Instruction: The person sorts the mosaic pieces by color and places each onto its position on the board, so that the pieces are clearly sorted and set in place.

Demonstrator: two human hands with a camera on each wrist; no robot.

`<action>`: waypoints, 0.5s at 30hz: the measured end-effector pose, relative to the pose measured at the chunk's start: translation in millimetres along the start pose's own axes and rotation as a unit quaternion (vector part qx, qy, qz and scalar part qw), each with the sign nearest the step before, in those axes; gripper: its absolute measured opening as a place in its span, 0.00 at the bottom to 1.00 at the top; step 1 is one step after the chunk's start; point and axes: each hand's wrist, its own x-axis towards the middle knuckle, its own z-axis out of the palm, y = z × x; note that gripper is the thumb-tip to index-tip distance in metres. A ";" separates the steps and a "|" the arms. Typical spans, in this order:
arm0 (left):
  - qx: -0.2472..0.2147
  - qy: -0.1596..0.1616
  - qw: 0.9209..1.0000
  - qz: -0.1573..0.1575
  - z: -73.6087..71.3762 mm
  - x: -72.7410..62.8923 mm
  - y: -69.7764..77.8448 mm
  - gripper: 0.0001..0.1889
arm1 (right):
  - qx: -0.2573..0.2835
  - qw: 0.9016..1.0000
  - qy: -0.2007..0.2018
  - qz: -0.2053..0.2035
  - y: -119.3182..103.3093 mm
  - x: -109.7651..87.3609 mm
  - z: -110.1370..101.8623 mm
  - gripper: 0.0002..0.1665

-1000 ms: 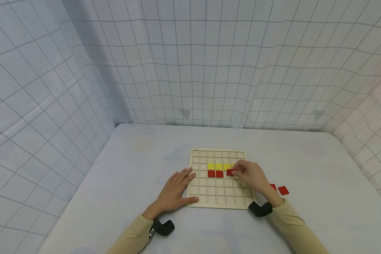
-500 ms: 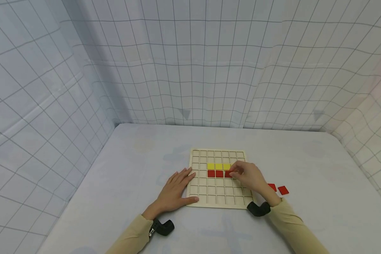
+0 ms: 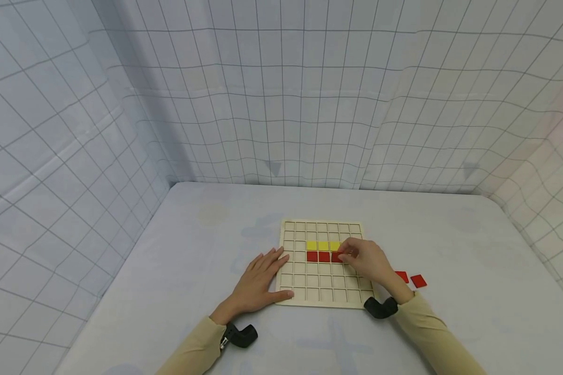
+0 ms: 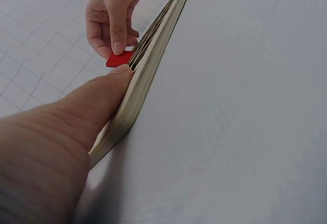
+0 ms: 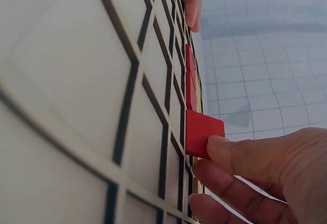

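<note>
My right hand [image 3: 367, 260] pinches a square red tile [image 5: 200, 133] between thumb and fingers. In the right wrist view, one edge of that tile meets the wooden grid board [image 3: 326, 296] while the rest tilts up from it. It is beside two red tiles [image 3: 312, 256] lying in cells of the same row. Just above them lies a row of yellow tiles [image 3: 323, 246], its right end hidden by my right hand. My left hand [image 3: 255, 289] rests with spread fingers on the board's left edge, and its thumb [image 4: 99, 98] lies over the near left corner.
Two loose red tiles [image 3: 418, 281] lie on the white tabletop [image 3: 206, 234] right of the board, one partly behind my right wrist. Grid-patterned curtains [image 3: 281, 104] hang behind and at both sides. Black wrist devices [image 3: 381, 308] sit on both wrists.
My right hand has shifted slightly left, bringing the pinched red tile up beside the two red tiles in the row. The left hand and the board stay where they were.
</note>
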 end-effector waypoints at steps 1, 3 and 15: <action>0.000 0.000 1.000 0.000 0.0 0.0 0.0 0.44 | -0.002 1.000 0.001 0.001 -0.3 0.2 0.0 0.05; 0.000 -0.003 1.000 -0.002 0.2 0.0 -0.3 0.44 | -0.006 1.000 0.001 0.003 -0.4 0.7 0.4 0.04; 0.000 -0.003 1.000 -0.001 0.8 -0.1 -1.3 0.44 | -0.023 1.000 0.002 0.010 -1.5 2.3 2.4 0.03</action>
